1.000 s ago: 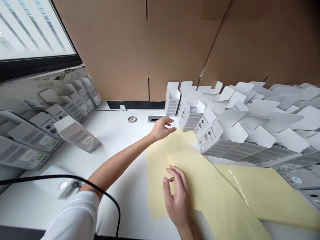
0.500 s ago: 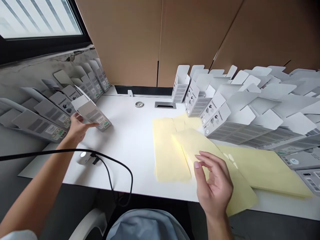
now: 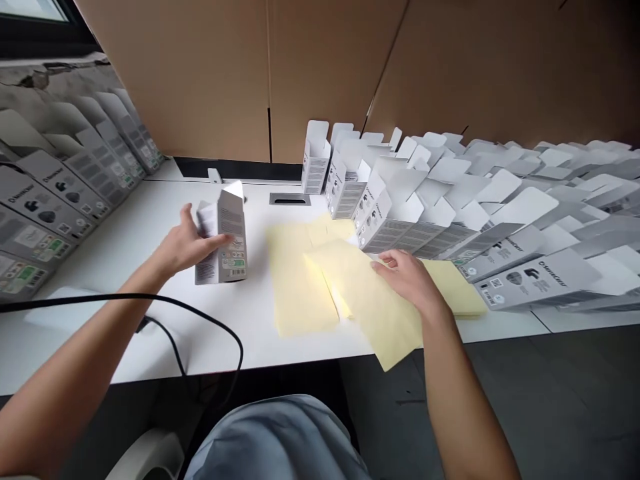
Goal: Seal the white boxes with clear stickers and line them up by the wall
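My left hand (image 3: 193,248) is closed around a small grey and white carton (image 3: 231,243), thumb across its printed side. The carton stands roughly upright over the white table, its top flap raised. My right hand (image 3: 403,277) is at the right edge of a loose yellow paper sheet (image 3: 363,293), with thumb and fingertips pinched together on it. That sheet lies slanted across another yellow sheet (image 3: 295,287), and its lower corner reaches past the table's front edge. More yellow paper (image 3: 453,287) lies under and beyond my right wrist.
Many open-topped cartons (image 3: 390,213) crowd the right side, and another row of cartons (image 3: 65,190) lines the left wall. A black cable (image 3: 185,310) arcs over my left forearm. Brown cardboard panels (image 3: 200,80) stand behind the white table (image 3: 170,320).
My left hand has brought the carton away from the left row to mid-table and turned it more upright. The right hand has reached forward onto the sheet's edge. The view has swung right.
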`<action>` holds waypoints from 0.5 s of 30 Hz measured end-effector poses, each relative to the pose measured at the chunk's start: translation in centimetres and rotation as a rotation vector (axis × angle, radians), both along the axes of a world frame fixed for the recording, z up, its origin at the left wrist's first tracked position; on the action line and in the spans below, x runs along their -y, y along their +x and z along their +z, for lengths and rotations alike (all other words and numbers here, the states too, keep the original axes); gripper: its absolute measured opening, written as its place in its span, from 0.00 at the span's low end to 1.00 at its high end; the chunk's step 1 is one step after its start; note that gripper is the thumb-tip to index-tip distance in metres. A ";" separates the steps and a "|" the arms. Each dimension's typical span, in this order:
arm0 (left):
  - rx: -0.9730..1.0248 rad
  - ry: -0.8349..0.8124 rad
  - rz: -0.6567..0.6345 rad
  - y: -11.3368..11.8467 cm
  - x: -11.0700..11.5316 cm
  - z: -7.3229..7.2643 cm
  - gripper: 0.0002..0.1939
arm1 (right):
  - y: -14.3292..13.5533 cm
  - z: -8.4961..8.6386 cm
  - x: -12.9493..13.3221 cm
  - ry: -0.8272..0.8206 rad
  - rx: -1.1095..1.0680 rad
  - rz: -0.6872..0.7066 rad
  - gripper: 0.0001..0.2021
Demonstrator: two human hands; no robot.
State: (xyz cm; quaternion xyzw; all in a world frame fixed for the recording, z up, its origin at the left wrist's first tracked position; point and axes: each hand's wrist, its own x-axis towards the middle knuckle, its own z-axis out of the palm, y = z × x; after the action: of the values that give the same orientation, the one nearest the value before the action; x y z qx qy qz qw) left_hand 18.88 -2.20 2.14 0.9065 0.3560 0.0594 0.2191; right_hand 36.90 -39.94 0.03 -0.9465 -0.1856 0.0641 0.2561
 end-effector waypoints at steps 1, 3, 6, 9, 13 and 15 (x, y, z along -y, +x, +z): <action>-0.061 -0.007 -0.011 0.8 1.1 0.3 0.60 | 0.8 -0.2 -0.1 -0.034 -0.067 0.000 0.19; -0.156 -0.008 -0.036 2.5 2.6 0.3 0.61 | 1.9 -0.9 -0.7 -0.092 -0.117 -0.016 0.26; -0.246 0.053 -0.057 4.5 3.7 -0.5 0.61 | 3.0 -1.7 -2.1 -0.120 -0.097 -0.033 0.27; -0.306 0.083 -0.051 5.8 4.5 -1.0 0.60 | 3.4 -2.1 -3.3 -0.035 -0.091 -0.026 0.20; -0.345 0.107 -0.037 6.9 5.8 -1.2 0.55 | 2.3 -1.3 -3.4 0.163 -0.168 0.031 0.15; -0.358 0.120 -0.039 7.1 6.2 -1.2 0.53 | 1.0 -0.4 -2.8 0.435 -0.350 0.120 0.17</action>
State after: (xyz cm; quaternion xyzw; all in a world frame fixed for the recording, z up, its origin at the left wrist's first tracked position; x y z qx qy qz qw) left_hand 26.02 -8.38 0.93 0.9208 0.3674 -0.0859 0.0991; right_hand 37.93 -37.17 -0.33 -0.8312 -0.2036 0.2001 0.4770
